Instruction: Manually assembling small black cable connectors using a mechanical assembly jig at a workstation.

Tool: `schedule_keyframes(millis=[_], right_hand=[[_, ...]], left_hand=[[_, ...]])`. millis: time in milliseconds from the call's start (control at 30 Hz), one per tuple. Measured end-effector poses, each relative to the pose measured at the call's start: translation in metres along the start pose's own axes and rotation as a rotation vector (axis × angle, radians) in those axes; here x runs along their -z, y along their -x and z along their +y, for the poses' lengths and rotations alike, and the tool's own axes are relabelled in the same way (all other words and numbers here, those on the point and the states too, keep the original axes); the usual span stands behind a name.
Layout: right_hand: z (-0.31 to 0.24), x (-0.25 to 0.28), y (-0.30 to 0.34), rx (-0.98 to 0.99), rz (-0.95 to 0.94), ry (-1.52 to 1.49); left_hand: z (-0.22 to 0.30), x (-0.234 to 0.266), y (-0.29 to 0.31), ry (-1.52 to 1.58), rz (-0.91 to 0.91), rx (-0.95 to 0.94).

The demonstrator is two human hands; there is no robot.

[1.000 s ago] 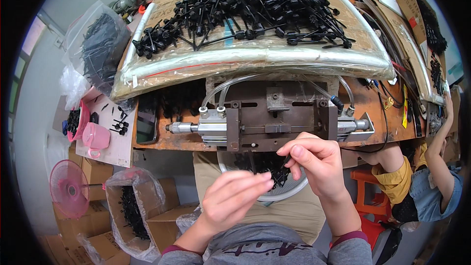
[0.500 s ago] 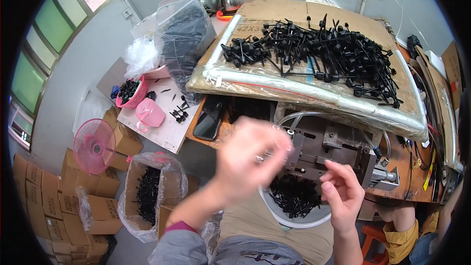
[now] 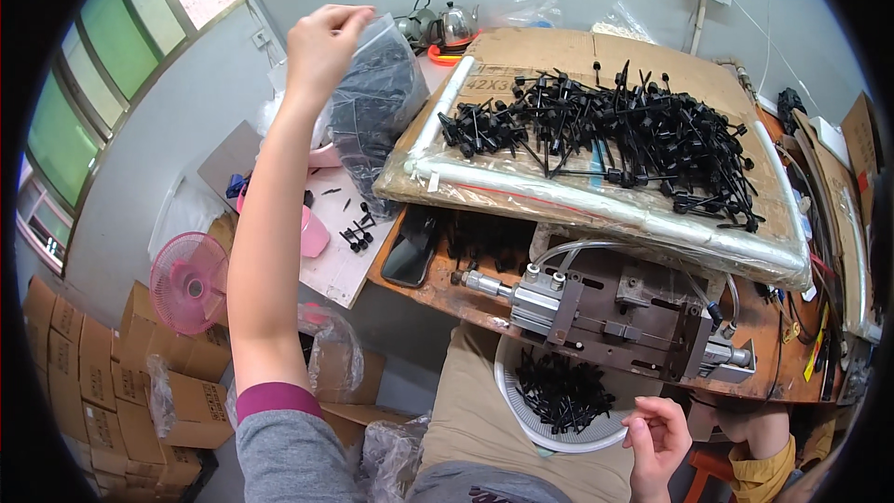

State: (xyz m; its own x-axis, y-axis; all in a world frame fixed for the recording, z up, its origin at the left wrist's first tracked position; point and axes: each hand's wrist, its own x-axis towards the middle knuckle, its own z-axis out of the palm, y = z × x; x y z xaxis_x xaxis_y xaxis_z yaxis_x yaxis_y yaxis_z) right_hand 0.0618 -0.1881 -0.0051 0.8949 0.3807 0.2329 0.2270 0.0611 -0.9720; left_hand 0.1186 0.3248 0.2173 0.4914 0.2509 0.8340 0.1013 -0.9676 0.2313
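My left hand is raised at far left, its arm stretched up across the pink items. Its fingers are pinched together beside the upper edge of a clear zip bag of dark pieces; anything between the fingertips is hidden. Low in front, my right hand hovers by the rim of a white basket, fingers loosely curled, nothing visible in them. Black thin-stemmed plastic pieces fill the basket on my lap. Just beyond it stands a metal fixture with air cylinders and clear hoses.
A raised cardboard-covered board bears a heap of black knobbed pieces. A phone lies beneath its left edge. To the left are a pink fan and stacked cartons. Another person's arm is at lower right.
My left hand has swung from above the fixture up and left to the zip bag, uncovering the left cylinder. My right hand has dropped slightly. The view has shifted a little.
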Motion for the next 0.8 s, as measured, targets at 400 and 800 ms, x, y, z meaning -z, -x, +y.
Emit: schedule_keyframes(millis=[400, 800], right_hand=[[-0.010, -0.008, 0.010, -0.093, -0.025, -0.129], [-0.011, -0.001, -0.001, -0.075, 0.006, -0.072]], left_hand=[[0.056, -0.089, 0.082, 0.062, -0.444, 0.068], [0.190, -0.112, 0.113, 0.307, -0.341, -0.580]])
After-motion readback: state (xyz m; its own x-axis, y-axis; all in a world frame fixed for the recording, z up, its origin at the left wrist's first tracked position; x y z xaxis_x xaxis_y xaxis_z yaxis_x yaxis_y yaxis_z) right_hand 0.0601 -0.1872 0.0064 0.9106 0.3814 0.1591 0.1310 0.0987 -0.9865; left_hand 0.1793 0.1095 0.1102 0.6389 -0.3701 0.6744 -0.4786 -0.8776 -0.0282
